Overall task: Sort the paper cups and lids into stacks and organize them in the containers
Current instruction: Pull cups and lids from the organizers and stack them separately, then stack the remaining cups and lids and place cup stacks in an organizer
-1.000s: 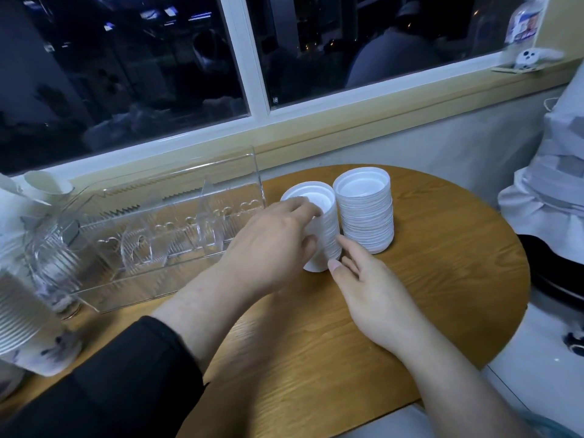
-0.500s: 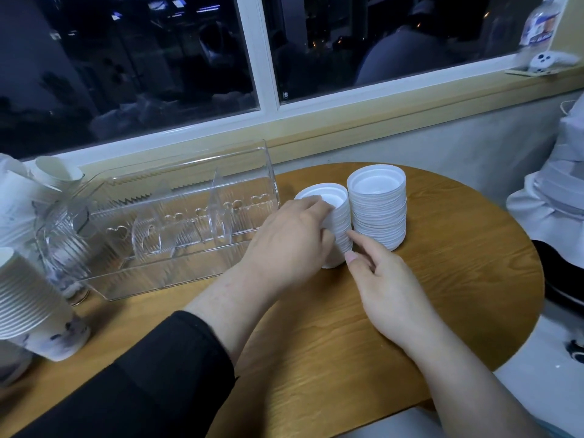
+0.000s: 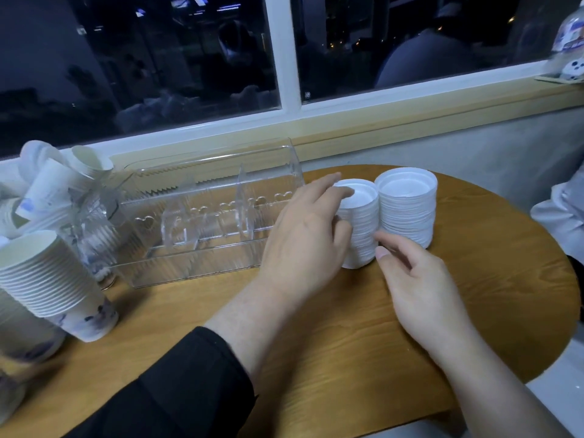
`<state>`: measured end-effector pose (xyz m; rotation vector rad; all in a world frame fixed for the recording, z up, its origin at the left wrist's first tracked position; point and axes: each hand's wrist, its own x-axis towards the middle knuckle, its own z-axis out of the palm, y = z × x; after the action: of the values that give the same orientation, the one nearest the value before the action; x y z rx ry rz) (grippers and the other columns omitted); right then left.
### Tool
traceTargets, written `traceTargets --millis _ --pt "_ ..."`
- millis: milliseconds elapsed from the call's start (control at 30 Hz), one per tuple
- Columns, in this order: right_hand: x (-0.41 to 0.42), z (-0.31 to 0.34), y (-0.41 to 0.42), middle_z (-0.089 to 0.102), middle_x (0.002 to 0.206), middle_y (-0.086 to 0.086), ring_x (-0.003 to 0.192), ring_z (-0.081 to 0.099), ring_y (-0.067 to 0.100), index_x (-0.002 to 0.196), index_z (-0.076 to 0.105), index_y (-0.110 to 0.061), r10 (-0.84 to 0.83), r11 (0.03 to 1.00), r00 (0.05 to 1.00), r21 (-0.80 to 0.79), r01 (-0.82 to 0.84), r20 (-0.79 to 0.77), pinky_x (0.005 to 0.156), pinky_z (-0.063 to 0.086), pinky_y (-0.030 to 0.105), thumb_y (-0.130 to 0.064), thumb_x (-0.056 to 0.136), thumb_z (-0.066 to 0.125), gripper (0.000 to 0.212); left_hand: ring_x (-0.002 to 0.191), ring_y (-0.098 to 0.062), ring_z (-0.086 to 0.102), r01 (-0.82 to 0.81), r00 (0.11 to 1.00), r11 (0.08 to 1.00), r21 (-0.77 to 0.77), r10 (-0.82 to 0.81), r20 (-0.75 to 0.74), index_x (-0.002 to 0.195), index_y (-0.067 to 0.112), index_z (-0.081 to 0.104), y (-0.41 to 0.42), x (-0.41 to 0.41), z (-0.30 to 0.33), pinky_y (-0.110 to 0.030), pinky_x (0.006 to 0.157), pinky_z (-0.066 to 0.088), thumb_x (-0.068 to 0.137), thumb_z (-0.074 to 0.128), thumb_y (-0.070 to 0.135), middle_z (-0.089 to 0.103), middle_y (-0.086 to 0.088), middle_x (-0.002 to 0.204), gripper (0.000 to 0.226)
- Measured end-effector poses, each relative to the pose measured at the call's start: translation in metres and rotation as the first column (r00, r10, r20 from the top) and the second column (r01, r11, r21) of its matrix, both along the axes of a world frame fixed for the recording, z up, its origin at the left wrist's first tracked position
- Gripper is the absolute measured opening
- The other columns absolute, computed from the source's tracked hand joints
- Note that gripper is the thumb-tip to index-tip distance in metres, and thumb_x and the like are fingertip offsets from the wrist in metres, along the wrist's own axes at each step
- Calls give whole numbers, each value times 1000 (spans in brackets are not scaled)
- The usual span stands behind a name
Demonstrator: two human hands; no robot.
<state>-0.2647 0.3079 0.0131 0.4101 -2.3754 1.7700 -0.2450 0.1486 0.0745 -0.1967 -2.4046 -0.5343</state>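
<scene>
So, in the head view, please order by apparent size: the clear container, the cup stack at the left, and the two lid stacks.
1. Clear container, the largest.
2. Cup stack, though it stands nearer the camera.
3. Right lid stack.
4. Left lid stack, held by the left hand and partly hidden, so its place after the right one is unsure.

Left arm (image 3: 177, 390) in a black long sleeve pushed back from the wrist, right forearm (image 3: 493, 384) apparently bare, no rings visible
</scene>
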Motion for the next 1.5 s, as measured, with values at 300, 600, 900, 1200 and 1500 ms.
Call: traceTargets --millis 300,600,900,1200,1500 --pt "12 -6 -12 73 90 -17 84 70 9 98 71 -40 -128 986 987 -122 117 -91 82 56 35 -73 88 46 43 109 -17 61 -11 978 980 198 52 -203 114 7 68 -45 100 -4 -28 98 46 85 53 9 67 -2 113 33" --pt "85 18 -105 73 90 -16 84 67 6 92 72 -35 135 989 990 -54 -137 -43 75 49 14 -61 84 53 34 82 -15 59 -226 814 915 334 366 -451 91 12 67 -148 251 -17 -27 73 45 95 59 31 64 3 90 21" --pt "150 5 -230 56 133 -20 120 55 -6 127 53 -41 578 816 814 -47 -576 56 96 45 17 -45 68 72 62 136 1 42 -294 851 588 753 520 -74 138 58 22 -272 316 -47 -39 112 39 51 79 75 41 17 145 105" --pt "130 -9 -318 47 145 -14 129 49 1 149 29 -28 652 758 751 -80 -647 105 102 42 16 -24 76 85 92 129 -26 55 -112 979 627 771 -63 194 143 32 33 -323 278 -55 -53 109 44 62 92 35 59 -6 134 100" --pt "125 -17 -301 65 127 -17 120 60 5 138 42 -36 503 863 864 -65 -502 10 107 46 43 -34 72 80 76 131 -9 51 -100 983 661 744 -50 176 143 32 33 -302 251 -63 -43 114 39 59 88 36 55 11 138 101"
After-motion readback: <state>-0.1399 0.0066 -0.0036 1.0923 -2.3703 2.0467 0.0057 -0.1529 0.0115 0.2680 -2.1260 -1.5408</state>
